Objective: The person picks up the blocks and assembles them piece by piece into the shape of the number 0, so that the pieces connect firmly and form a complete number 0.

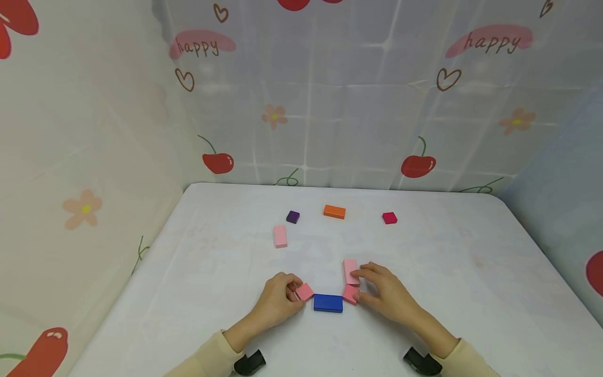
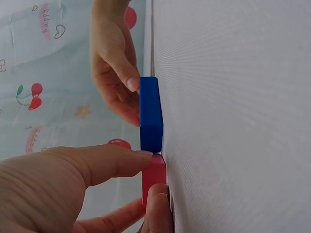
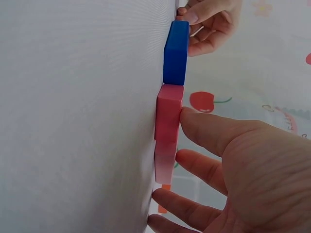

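My left hand [image 1: 279, 298] pinches a small pink block [image 1: 304, 292] between thumb and fingers, at the left end of the blue block [image 1: 328, 303]. In the left wrist view that pink block [image 2: 153, 177] meets the end of the blue block [image 2: 151, 116]. On the other side, my right hand [image 1: 393, 296] has its thumb against a small pink block [image 1: 350, 294] at the blue block's right end. Its index fingertip touches the lighter pink long block [image 1: 350, 272] just beyond. The right wrist view shows the fingers of this hand [image 3: 257, 170] spread and extended.
Farther back on the white table [image 1: 447, 251] lie a light pink block [image 1: 280, 236], a dark purple block [image 1: 293, 217], an orange block [image 1: 334, 211] and a red block [image 1: 389, 218]. A patterned curtain [image 1: 348, 104] hangs behind the table's far edge.
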Demonstrator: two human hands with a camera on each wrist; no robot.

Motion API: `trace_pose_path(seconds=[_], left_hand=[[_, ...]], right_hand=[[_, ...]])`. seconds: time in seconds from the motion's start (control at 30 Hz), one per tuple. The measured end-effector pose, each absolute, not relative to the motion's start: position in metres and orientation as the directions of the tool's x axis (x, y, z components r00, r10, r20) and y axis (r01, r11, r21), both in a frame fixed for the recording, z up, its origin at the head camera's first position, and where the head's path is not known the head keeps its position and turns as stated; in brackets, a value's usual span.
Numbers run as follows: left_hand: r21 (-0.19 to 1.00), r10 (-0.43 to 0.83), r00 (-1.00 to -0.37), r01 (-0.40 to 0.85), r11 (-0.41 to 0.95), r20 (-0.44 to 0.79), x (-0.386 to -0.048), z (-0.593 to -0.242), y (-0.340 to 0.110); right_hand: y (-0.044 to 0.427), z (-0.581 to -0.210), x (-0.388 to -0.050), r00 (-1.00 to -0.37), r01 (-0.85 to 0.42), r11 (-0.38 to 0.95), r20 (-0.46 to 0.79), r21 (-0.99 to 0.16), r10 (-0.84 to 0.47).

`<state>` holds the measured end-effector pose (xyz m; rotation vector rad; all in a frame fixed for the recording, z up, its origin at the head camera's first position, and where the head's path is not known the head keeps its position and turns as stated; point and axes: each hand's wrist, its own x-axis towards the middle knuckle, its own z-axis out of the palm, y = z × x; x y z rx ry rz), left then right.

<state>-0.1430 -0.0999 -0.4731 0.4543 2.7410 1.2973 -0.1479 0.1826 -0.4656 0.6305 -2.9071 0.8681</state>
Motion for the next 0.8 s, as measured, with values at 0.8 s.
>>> trace_pose_path(seconds=[0.8], left_hand=[[0.866,0.073,-0.981,-0.125,0.485,-0.182,-0.255,-0.453,-0.16]], right_hand=[[0.183,-0.468,-0.149,-0.928,-0.358,0.766,0.111,-0.534,-0.356]])
